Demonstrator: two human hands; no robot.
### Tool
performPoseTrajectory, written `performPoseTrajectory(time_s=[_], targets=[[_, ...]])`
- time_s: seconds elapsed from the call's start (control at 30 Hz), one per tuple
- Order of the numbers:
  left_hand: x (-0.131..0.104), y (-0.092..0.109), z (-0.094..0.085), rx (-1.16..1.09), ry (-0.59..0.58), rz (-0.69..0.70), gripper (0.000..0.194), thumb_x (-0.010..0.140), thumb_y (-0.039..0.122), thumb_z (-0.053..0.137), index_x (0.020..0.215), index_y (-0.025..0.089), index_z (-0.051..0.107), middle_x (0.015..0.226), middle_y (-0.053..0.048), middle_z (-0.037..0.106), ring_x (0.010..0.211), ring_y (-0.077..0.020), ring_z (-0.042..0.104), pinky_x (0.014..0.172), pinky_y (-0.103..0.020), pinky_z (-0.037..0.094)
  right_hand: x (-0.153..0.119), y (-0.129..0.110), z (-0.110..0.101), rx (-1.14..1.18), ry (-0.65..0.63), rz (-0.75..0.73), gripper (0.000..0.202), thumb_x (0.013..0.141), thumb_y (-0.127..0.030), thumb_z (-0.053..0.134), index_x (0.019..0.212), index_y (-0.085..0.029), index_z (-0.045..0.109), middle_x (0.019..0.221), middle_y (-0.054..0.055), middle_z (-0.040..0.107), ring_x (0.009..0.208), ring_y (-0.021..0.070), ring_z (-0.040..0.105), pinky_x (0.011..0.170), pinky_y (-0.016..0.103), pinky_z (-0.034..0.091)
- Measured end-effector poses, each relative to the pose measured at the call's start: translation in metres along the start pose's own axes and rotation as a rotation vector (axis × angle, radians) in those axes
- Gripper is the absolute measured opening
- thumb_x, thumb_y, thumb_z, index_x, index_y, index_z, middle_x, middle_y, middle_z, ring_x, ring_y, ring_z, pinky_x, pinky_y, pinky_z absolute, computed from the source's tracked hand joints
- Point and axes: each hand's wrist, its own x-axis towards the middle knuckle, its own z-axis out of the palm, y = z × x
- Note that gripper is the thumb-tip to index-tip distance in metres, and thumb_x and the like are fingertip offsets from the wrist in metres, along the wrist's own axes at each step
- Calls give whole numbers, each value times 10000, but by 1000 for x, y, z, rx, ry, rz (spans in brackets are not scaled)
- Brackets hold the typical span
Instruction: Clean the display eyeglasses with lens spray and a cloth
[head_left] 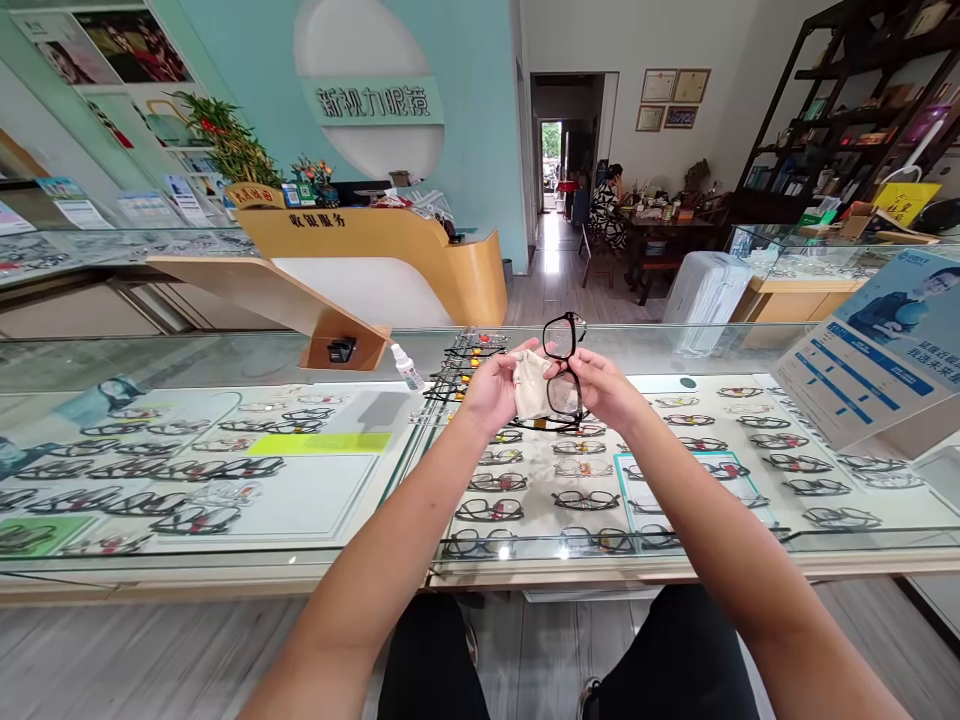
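Note:
Above the glass display counter, my right hand (602, 385) grips a pair of black-framed eyeglasses (572, 362) near the bridge, with the frame turned upright so one lens sits over the other. My left hand (493, 387) is closed on a cream cleaning cloth (531, 384), which lies against the edge of the lower lens. Left of my hands, a small white bottle (407, 368) stands tilted in view on the glass top. Beside it runs a row of eyeglasses (457, 375) with coloured tags.
Under the glass countertop (360, 555) lie rows of eyeglasses (499, 482). A wooden mirror stand (345, 335) rises at left, and a blue-white sign (874, 345) stands at right. Farther back are a reception desk (472, 265), a wrapped suitcase (709, 300) and a seated person (607, 210).

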Motion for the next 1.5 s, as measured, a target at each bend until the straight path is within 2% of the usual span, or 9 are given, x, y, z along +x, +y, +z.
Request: performPoseTrajectory(time_s=[0.13,0.23,0.37,0.47,0.7,0.9,1.07,1.33,1.5], targets=[[2,-2,-8,96,32,-72,404,828,320,791,1183,130,759,1007,-88,834,848,-216,777,785,-324,606,-1,-7,-4,-35,39,-22,437,795,-585,953,870,-226,716,978,50,815,803,174,690,693,279,545],[3,-6,-14,240,25,-79,427,763,332,915,1131,157,786,941,-35,805,762,-166,722,703,-279,556,-2,-12,-8,-49,52,-35,438,784,-591,957,879,-229,729,996,54,814,810,181,692,689,286,546],[5,-8,-18,357,-12,-114,552,645,340,1036,1115,147,819,1036,-77,824,880,-197,739,753,-279,554,-2,-17,-14,-58,69,-57,421,789,-591,953,923,-236,772,982,49,806,840,183,695,708,283,559],[4,-6,-19,410,-37,-177,593,583,369,1078,1066,125,836,988,-91,822,835,-193,717,731,-287,542,-3,-22,-18,-63,99,-100,396,786,-579,959,899,-245,777,968,41,796,885,188,702,746,285,579],[-4,-1,-17,401,-164,-175,656,618,431,1070,1164,152,836,1023,-90,825,837,-197,713,739,-283,504,-6,-28,-21,-66,88,-89,398,772,-564,969,890,-249,756,954,39,792,878,194,707,738,290,582],[-7,-4,-10,348,-104,-166,727,603,405,1095,1241,206,811,1137,-56,819,888,-179,718,774,-272,516,-4,-23,-21,-76,40,-44,412,791,-574,955,927,-250,739,965,37,798,865,193,715,721,290,581],[-6,-7,-8,368,-108,-194,686,575,448,1109,1129,172,815,1022,-57,818,842,-168,714,769,-270,522,-5,-22,-21,-83,20,-60,379,823,-561,936,945,-248,759,967,38,797,902,196,723,768,298,590],[-6,-7,-8,373,-86,-16,553,602,467,1082,966,196,767,871,7,756,736,-137,673,690,-247,477,-2,-23,-17,-161,174,-130,454,772,-629,950,844,-252,707,981,58,816,919,217,692,839,347,558],[-10,-7,-2,465,-99,94,531,663,517,1040,983,194,766,897,-3,740,787,-163,645,765,-282,489,3,-13,-17,-260,221,-208,429,831,-620,916,819,-261,681,975,37,825,937,206,686,942,360,531]])
